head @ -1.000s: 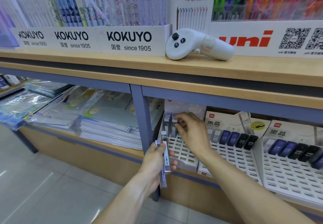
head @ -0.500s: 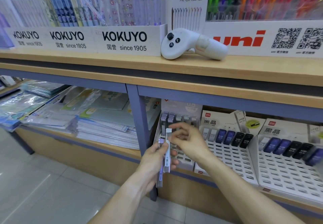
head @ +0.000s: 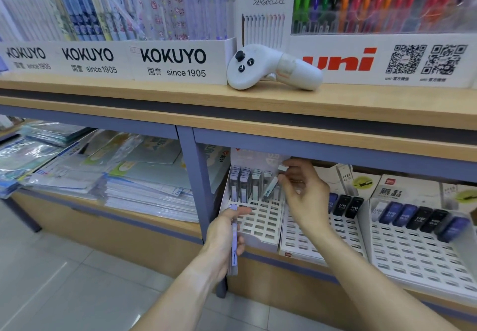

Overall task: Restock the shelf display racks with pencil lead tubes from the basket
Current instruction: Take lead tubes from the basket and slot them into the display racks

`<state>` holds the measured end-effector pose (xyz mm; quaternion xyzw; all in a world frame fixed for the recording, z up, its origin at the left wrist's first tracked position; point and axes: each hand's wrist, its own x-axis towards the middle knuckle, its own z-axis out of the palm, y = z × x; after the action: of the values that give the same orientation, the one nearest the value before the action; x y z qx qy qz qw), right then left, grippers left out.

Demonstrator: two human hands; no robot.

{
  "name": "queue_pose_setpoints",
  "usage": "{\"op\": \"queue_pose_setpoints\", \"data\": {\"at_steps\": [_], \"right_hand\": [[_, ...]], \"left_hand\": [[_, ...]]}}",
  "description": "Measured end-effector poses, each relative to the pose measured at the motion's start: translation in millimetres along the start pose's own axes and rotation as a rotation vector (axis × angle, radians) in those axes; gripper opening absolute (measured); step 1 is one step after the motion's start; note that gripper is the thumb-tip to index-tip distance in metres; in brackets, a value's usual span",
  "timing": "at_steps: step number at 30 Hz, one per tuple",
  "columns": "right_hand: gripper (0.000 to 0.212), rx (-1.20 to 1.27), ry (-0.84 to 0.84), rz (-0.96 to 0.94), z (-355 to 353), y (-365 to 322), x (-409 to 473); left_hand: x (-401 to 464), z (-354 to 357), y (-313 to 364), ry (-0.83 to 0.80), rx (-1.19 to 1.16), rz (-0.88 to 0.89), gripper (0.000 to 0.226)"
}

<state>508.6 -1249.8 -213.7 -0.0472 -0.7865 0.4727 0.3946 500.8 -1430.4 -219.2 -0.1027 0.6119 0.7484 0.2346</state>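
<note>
A white slotted display rack (head: pixel 260 223) stands on the lower shelf just right of the blue post, with several lead tubes (head: pixel 244 183) upright in its back rows. My right hand (head: pixel 303 192) pinches one pale tube (head: pixel 272 185), tilted, over the rack's back right slots. My left hand (head: pixel 224 240) hovers in front of the rack and grips a thin lead tube (head: pixel 234 248) held upright. The basket is not in view.
Two more white racks (head: pixel 304 240) (head: pixel 413 248) with dark HB lead cases stand to the right. Stacked plastic-wrapped folders (head: pixel 103 173) fill the shelf left of the blue post (head: pixel 196 183). A white controller (head: pixel 273 68) lies on the upper wooden shelf.
My right hand took one tube from my left hand's bundle and carried it up to the rack's back right. The left hand holds fewer tubes and stays low in front.
</note>
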Motion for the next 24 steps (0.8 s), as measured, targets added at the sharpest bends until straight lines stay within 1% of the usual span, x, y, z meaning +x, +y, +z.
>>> {"op": "queue_pose_setpoints", "data": {"at_steps": [4,9,14,20,24], "right_hand": [[0.024,-0.115,-0.026,-0.069,2,11,1],[0.027,-0.182,-0.091,-0.128,11,21,-2],[0.025,-0.201,-0.116,-0.132,12,23,-1],[0.028,-0.22,-0.124,-0.137,14,23,2],[0.027,-0.224,-0.077,-0.143,17,25,6]], "left_hand": [[-1,10,1,0.003,-0.052,-0.002,0.038],[4,19,-1,0.058,0.008,0.061,0.029],[6,18,-1,0.065,0.016,0.135,0.023],[8,17,-2,0.08,0.029,0.143,0.023],[10,17,-2,0.078,0.014,0.134,0.025]]}}
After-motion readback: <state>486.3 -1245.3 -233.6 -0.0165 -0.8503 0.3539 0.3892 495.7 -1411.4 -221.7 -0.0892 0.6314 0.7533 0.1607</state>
